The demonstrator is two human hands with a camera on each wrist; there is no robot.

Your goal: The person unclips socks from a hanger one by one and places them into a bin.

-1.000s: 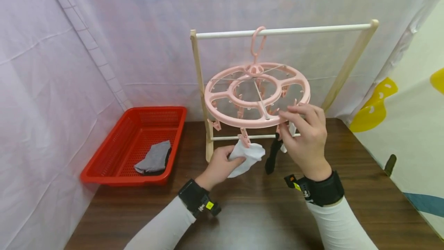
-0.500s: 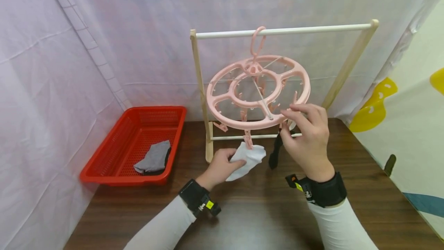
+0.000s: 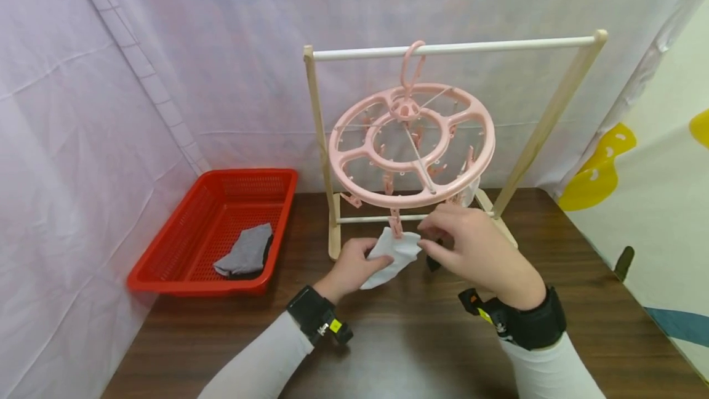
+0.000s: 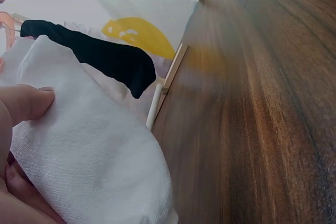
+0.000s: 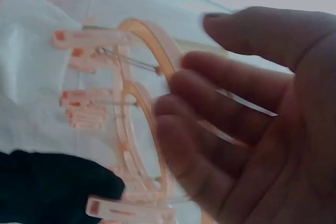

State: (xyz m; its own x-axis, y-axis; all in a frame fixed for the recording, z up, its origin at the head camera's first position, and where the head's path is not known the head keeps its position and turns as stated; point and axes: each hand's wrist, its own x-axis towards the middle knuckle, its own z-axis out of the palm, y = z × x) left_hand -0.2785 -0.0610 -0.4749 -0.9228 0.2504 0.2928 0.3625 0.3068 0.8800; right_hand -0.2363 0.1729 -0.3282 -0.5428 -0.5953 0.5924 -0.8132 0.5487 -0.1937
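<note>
A white sock hangs from a pink clothespin on the round pink drying hanger. My left hand pinches its left edge, thumb on top; the left wrist view has the thumb on the white cloth. Just right of that sock is my right hand, its fingers loosely bent and its palm bare in the right wrist view. A black sock hangs farther right, mostly hidden behind the right hand in the head view. Beyond it, a pale cloth hangs from the hanger's right side.
A red basket stands at the left with a grey sock and something black under it. The hanger hooks over the white rod of a wooden stand. White curtain walls surround the brown table.
My right hand has left the hanger's right rim and moved down and left towards the white sock. The hanger has tilted and turned slightly. My left hand keeps its pinch.
</note>
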